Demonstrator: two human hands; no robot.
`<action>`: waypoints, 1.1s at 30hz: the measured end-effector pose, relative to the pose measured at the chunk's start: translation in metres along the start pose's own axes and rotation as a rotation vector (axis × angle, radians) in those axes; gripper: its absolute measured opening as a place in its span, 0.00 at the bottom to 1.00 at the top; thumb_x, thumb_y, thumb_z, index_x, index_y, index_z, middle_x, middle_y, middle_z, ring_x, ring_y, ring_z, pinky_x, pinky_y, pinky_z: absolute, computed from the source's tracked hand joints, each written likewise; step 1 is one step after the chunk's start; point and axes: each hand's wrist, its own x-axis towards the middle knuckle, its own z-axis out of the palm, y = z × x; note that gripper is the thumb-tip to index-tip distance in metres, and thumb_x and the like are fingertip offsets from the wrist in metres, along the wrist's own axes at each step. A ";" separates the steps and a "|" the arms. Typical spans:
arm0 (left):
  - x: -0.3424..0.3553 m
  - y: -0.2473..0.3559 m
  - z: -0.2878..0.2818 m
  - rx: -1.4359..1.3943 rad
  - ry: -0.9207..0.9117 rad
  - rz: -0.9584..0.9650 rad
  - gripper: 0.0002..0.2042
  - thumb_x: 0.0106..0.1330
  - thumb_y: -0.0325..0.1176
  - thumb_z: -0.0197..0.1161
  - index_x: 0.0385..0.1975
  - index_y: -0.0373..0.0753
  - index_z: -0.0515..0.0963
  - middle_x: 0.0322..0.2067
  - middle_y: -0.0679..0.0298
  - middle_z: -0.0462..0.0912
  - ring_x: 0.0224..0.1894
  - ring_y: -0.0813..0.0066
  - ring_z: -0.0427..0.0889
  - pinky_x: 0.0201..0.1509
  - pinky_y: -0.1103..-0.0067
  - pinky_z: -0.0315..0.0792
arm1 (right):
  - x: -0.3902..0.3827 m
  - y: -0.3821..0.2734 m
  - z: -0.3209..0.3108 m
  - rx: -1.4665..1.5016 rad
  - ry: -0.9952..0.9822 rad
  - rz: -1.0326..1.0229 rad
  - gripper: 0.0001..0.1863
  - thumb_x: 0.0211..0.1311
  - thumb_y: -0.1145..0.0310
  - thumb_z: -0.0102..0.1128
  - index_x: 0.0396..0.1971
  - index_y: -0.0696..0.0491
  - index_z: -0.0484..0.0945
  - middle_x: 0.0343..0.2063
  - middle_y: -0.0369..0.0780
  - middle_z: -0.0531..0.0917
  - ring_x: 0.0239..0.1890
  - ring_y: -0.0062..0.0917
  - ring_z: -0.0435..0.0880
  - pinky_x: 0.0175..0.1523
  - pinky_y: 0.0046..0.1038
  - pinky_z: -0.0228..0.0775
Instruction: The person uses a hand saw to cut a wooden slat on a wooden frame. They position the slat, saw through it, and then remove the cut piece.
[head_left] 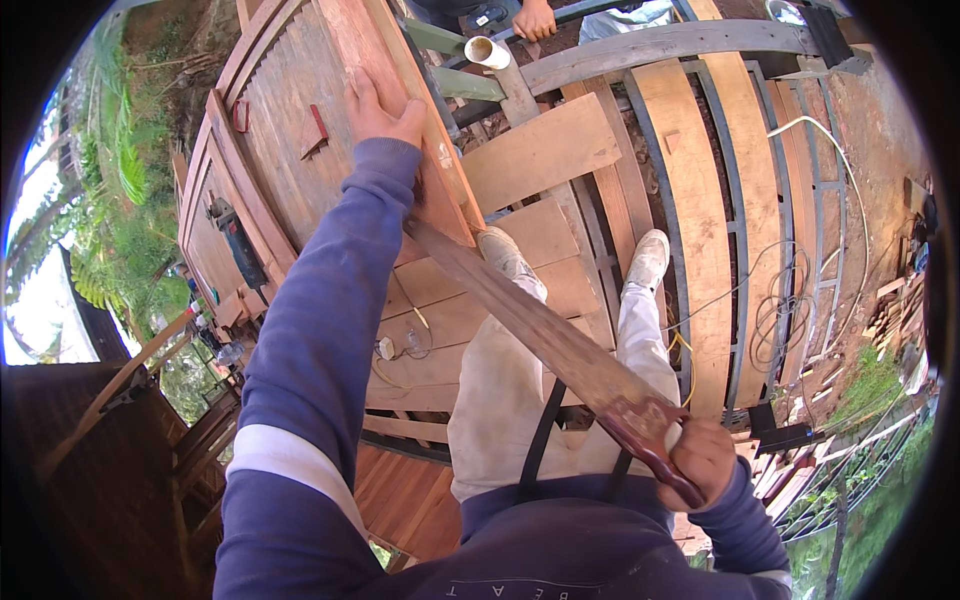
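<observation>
My right hand is closed around the dark red-brown handle of a handsaw. The long, worn blade slants up and away to the left. Its far end meets the near end of a reddish wooden board, at the board's left edge; whether the teeth are in the wood is hidden. My left hand lies on top of the board, thumb and fingers apart, pressing on it. Under the board is a large brown slatted wooden panel.
A small red-edged triangular tool and a dark teal power tool lie on the panel. Planks cross a metal frame under my feet, with gaps between. Cables coil at right. Another person's hand shows beyond a white pipe.
</observation>
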 end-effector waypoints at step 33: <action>0.000 0.005 0.000 -0.004 0.033 0.005 0.44 0.52 0.41 0.63 0.68 0.27 0.53 0.67 0.35 0.52 0.70 0.42 0.53 0.73 0.68 0.51 | -0.010 0.018 -0.005 -0.003 0.050 -0.019 0.12 0.29 0.72 0.66 0.18 0.55 0.72 0.16 0.39 0.69 0.16 0.35 0.69 0.24 0.35 0.63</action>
